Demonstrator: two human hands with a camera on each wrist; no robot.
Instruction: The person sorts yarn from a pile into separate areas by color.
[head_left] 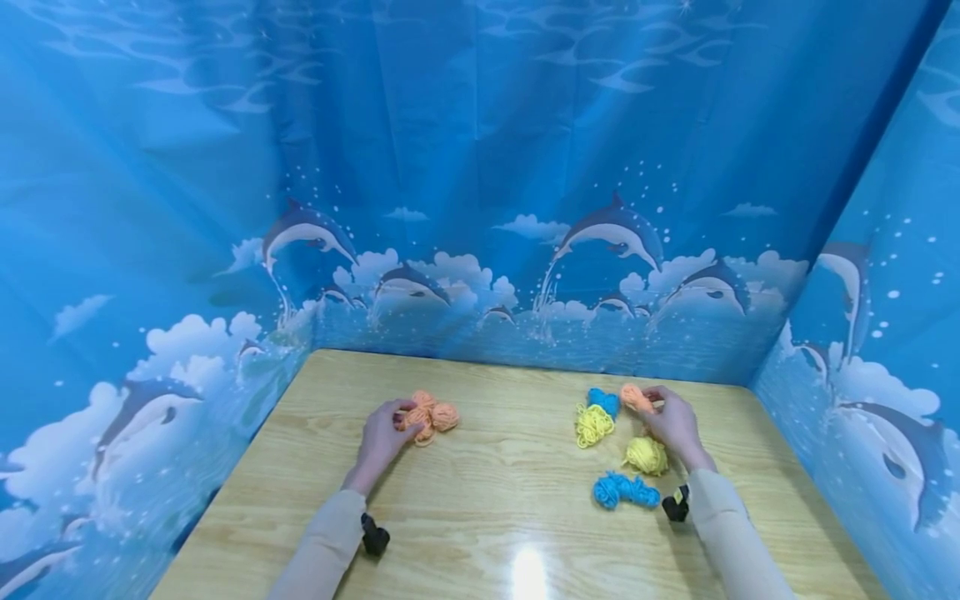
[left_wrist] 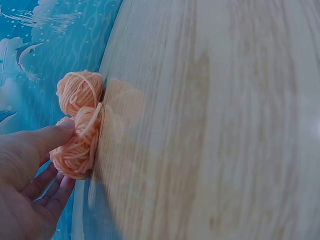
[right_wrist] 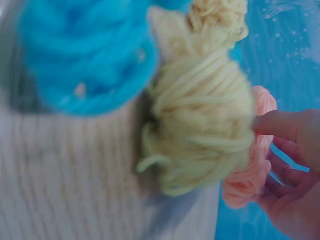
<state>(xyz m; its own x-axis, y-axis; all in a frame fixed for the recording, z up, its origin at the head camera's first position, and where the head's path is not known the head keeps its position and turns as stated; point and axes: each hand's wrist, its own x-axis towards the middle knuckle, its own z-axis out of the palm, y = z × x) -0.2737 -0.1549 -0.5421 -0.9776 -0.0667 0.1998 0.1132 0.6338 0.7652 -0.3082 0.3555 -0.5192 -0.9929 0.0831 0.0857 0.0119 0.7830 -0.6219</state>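
Note:
On the left side of the table, my left hand (head_left: pixel 382 435) grips a peach ball of yarn (left_wrist: pixel 75 152), thumb on top and fingers curled underneath. Other peach yarn balls (head_left: pixel 446 417) sit against it in a small cluster. Over at the right, my right hand (head_left: pixel 675 423) holds a peach skein of yarn (right_wrist: pixel 245 187) between thumb and fingers. A yellow yarn ball (head_left: pixel 645 456) lies just in front of that hand and partly covers the skein in the right wrist view. Left of the skein are a loose yellow yarn bundle (head_left: pixel 594 426) and a blue yarn ball (head_left: pixel 604 401).
Nearer to me, a twisted blue yarn skein (head_left: pixel 626 491) lies by the right wrist. The wooden table (head_left: pixel 495 467) meets a blue dolphin-print curtain (head_left: pixel 465 167) at its back and sides. Black wrist cameras (head_left: pixel 374 536) sit on both sleeves.

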